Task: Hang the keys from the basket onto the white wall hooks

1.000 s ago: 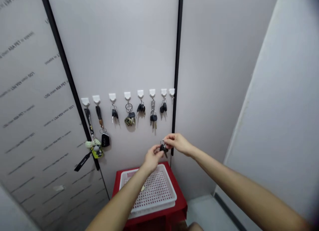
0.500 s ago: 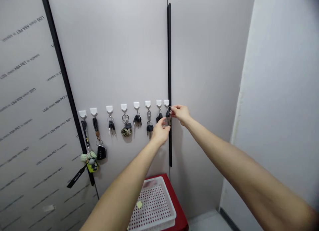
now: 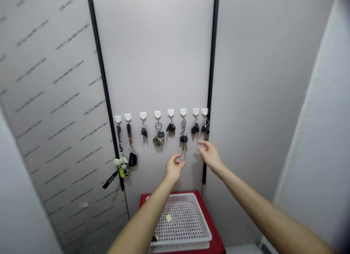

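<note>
Both my hands are off the keys and hold nothing. My left hand [image 3: 174, 169] is below the key set on a clip [image 3: 184, 138], thumb and fingers apart. My right hand [image 3: 210, 154] is just under the rightmost bunch of keys [image 3: 205, 128], its fingers parted. That bunch hangs by its ring from the last white hook [image 3: 205, 112], close to the black door handle [image 3: 212, 64]. Another black-headed key bunch [image 3: 195, 128] hangs beside it. Farther left hang keys with a bronze round charm [image 3: 158, 140] and a black car key [image 3: 132, 159].
A white perforated basket [image 3: 203, 217] stands on a red surface [image 3: 216, 239] below, with a small pale yellow piece [image 3: 168, 218] inside. At far left hangs a keychain with a yellow-green charm [image 3: 123, 172] and black strap [image 3: 110, 180]. A wall [image 3: 314, 137] stands at right.
My right hand has let go of the rightmost keys, which now hang from their hook. Both hands have drawn down away from the hooks. The view has shifted left.
</note>
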A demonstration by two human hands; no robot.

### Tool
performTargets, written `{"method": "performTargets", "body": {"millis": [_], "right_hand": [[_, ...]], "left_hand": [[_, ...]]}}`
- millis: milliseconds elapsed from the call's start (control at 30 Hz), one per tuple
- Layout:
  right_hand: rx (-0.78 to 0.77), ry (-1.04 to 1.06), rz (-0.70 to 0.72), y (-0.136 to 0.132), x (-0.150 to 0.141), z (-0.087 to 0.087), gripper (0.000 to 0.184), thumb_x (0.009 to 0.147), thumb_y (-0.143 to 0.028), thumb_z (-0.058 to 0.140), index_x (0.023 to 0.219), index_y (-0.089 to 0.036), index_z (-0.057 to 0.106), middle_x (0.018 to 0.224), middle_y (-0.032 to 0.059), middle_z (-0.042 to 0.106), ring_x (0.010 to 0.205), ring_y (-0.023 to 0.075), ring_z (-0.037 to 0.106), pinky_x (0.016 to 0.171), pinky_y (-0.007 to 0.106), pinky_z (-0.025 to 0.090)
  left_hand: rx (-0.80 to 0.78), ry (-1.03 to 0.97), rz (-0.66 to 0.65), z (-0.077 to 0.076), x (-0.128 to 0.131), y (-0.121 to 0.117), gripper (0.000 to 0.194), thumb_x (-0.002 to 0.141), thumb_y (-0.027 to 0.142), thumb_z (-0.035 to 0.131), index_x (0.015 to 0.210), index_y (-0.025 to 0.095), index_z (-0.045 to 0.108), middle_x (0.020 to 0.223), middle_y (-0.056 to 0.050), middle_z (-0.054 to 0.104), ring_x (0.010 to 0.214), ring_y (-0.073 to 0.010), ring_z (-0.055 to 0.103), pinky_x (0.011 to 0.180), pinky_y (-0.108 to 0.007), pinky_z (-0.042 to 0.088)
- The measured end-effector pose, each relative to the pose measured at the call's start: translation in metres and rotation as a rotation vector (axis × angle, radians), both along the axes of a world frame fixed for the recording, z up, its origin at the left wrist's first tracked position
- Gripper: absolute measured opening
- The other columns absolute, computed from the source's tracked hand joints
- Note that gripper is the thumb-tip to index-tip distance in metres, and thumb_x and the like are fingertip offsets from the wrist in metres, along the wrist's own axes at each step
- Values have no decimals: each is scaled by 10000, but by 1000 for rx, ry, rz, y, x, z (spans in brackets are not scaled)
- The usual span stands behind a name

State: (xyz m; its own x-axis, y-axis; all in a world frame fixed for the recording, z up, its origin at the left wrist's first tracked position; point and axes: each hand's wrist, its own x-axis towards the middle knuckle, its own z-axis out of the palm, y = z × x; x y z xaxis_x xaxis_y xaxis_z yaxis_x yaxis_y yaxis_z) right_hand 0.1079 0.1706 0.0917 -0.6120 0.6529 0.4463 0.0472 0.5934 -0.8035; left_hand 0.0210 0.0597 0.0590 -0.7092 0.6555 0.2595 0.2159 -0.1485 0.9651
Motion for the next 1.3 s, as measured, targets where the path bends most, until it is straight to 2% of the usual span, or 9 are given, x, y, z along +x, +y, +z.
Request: {"method": "performTargets", "body": {"millis": [133, 400, 567, 633, 733, 800, 867, 1067, 1300], "right_hand": [[-67, -90, 345, -64, -18, -22, 614, 591, -118, 381, 1168, -193, 185, 426, -75, 339, 352, 66, 279, 365, 202, 259], [24, 444, 607, -129, -29, 50, 739, 642, -109, 402, 1186, -278, -69, 484, -82, 359, 399, 48, 323, 395, 176, 299], [-13, 381, 643, -140, -45, 42, 717, 638, -134, 416, 1191, -264, -22, 469, -96, 347, 376, 33, 319, 382, 163, 307], [-3, 301, 602, -139, -56, 38, 620, 638, -152, 415, 1181, -233, 127, 481, -86, 365, 379, 31, 342, 393, 167, 323], [56, 159, 442, -136, -78, 40, 414, 643, -204, 407, 1054, -176, 375, 616, -26, 475, 406, 33, 406, 422, 185, 352], [131, 119, 271, -133, -95, 46, 379, 640, -242, 415, 1013, -170, 418, 787, 26, 515, 455, 45, 454, 468, 204, 373], [204, 100, 118, -132, -110, 53, 418, 632, -285, 435, 1035, -177, 400, 887, 54, 512, 530, 71, 491, 529, 224, 383], [317, -26, -106, -133, -140, 66, 463, 615, -346, 447, 1045, -186, 381, 684, 38, 552, 637, 142, 508, 577, 258, 363], [412, -8, -67, -121, -131, 85, 255, 597, -324, 421, 749, -159, 543, 592, 20, 543, 536, 113, 476, 498, 210, 338]], "left_hand": [[85, -13, 28, -2, -14, -41, 553, 561, 69, 465, 1090, 111, 306, 420, 99, 340, 384, -21, 289, 432, -147, 268], [463, 195, -42, 85, -6, -110, 751, 590, 80, 476, 1180, 257, 47, 465, 93, 364, 418, -22, 323, 471, -156, 300], [425, 231, 9, 77, -17, -114, 704, 603, 117, 468, 1175, 247, 78, 480, 89, 367, 434, -25, 349, 498, -163, 328], [372, 271, 157, 67, -35, -114, 640, 604, 149, 472, 1155, 234, 157, 539, 67, 410, 485, -36, 394, 536, -178, 349], [252, 317, 649, 55, -70, -118, 547, 567, 198, 510, 1071, 198, 298, 798, -17, 474, 705, -90, 457, 666, -231, 358], [102, 322, 950, 50, -92, -119, 562, 531, 250, 543, 1042, 177, 321, 969, -75, 431, 870, -153, 420, 745, -280, 328], [-81, 323, 1063, 45, -106, -117, 639, 495, 318, 566, 1056, 169, 295, 1035, -108, 404, 951, -211, 375, 768, -331, 308], [-345, 323, 927, 40, -119, -105, 476, 580, 277, 463, 1021, 174, 316, 788, -78, 538, 731, -199, 503, 612, -312, 363], [40, 262, 531, 86, -128, -137, 44, 579, 176, 395, 548, 153, 414, 456, 36, 433, 394, -55, 385, 412, -171, 293]]}}
